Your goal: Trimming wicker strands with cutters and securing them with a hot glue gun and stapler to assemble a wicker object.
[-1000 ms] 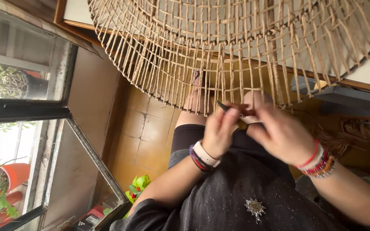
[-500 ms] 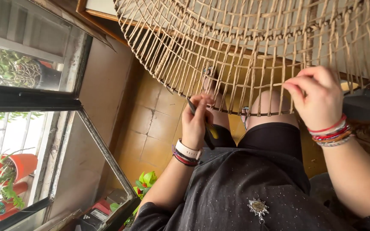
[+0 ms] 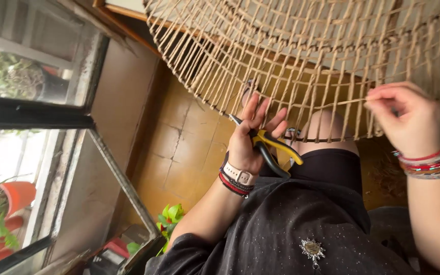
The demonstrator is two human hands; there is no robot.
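- Fingers first: those of the left hand (image 3: 248, 145) are partly spread and straight, the fingertips (image 3: 254, 102) reaching up to the lower rim of the woven frame, while the palm and thumb clamp the pliers; the fingers of the right hand (image 3: 408, 119) are pressed together, pinching a thin pale strand (image 3: 345, 103) at their tips.
- Woven frame (image 3: 301, 56): a large round wire frame wrapped and laced with pale cord, filling the upper part of the view, its dark wire rim running just above the left hand and across to the right hand.
- Black garment (image 3: 301, 224): dark speckled cloth covering the person's lap and body below both hands, with a small silver star-shaped ornament (image 3: 312, 249) on it.
- Window (image 3: 31, 122): a dark-framed pane on the left side, with greenery and orange plant pots (image 3: 14, 196) outside.
- Tiled floor (image 3: 184, 153): yellow-brown tiles behind the left hand.
- Pliers (image 3: 270, 147): yellow and black handles lie across the left palm, pointing toward the lap, the metal nose sticking out by the fingers near the frame's rim.
- Strand: it runs roughly level from the right fingertips leftward through the frame's upright cords.
- Wrists: a pale watch (image 3: 239, 174) and dark bands on the left, red and beaded bracelets (image 3: 426, 162) on the right.
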